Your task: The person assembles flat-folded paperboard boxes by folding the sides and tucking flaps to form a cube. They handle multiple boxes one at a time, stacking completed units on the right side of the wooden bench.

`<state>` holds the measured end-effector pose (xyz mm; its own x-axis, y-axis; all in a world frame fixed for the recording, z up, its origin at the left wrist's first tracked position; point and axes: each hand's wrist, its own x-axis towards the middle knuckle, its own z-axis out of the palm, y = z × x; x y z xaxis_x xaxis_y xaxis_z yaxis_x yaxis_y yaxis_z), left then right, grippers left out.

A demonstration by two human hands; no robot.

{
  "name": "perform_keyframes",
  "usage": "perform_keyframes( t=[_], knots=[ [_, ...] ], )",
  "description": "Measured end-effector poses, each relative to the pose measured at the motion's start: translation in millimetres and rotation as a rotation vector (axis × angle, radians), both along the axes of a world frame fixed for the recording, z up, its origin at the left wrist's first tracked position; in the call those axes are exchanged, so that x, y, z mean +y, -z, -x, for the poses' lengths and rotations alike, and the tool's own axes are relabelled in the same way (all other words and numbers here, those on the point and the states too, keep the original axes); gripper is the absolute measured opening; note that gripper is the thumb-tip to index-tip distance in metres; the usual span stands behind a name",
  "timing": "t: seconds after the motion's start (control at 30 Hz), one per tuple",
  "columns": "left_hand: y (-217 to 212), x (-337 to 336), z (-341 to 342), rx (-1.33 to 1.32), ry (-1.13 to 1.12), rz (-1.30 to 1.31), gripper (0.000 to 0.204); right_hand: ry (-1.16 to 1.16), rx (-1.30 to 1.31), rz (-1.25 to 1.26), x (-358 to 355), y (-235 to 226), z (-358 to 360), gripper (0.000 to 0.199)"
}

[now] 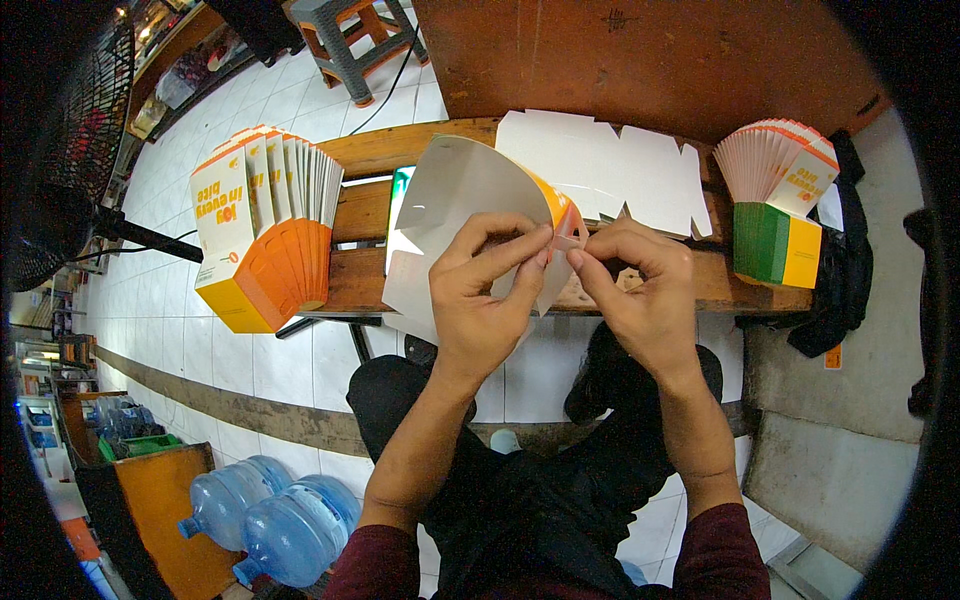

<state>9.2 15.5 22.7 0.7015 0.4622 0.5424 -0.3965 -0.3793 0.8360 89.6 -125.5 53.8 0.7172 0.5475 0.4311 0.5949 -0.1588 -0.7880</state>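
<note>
Above the bench, a partly folded paperboard carton (445, 195) is held between my two hands, its plain pale inside curving up on the left and its yellow-orange outside showing near my fingers. My left hand (485, 290) pinches the carton edge between thumb and fingers. Close beside it, my right hand (645, 285) pinches a small flap or tab at the same corner. The fingertips nearly meet, and they hide part of the fold. Behind my right hand, flat white carton blanks (610, 170) with notched edges lie on the wooden bench (360, 215).
A fanned stack of nested white, orange and yellow cartons (270, 240) stands at the bench's left end. Another nested stack (775, 210), with green and yellow sides, stands at the right. Blue water jugs (300, 530), a black fan (75, 150) and a stool (350, 45) are around.
</note>
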Motion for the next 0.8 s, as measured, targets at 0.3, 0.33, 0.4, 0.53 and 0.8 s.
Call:
perform_keyframes(
  t=[0.3, 0.33, 0.4, 0.53, 0.8],
  knots=[
    [-1, 4, 2, 0.144, 0.172, 0.314, 0.02, 0.017, -0.059, -0.007, 0, -1, 3, 0.003],
    [-1, 4, 2, 0.149, 0.168, 0.308, 0.02, 0.004, -0.064, -0.014, 0, -1, 3, 0.003],
    [0, 3, 2, 0.121, 0.166, 0.252, 0.019, -0.006, -0.082, -0.043, 3, 0, 4, 0.003],
    [0, 4, 0, 0.048, 0.123, 0.142, 0.019, 0.013, -0.051, -0.009, 3, -1, 5, 0.007],
    [-3, -2, -4, -0.019, 0.153, 0.246, 0.022, 0.047, -0.018, -0.168, 10, 7, 7, 0.014]
  ],
)
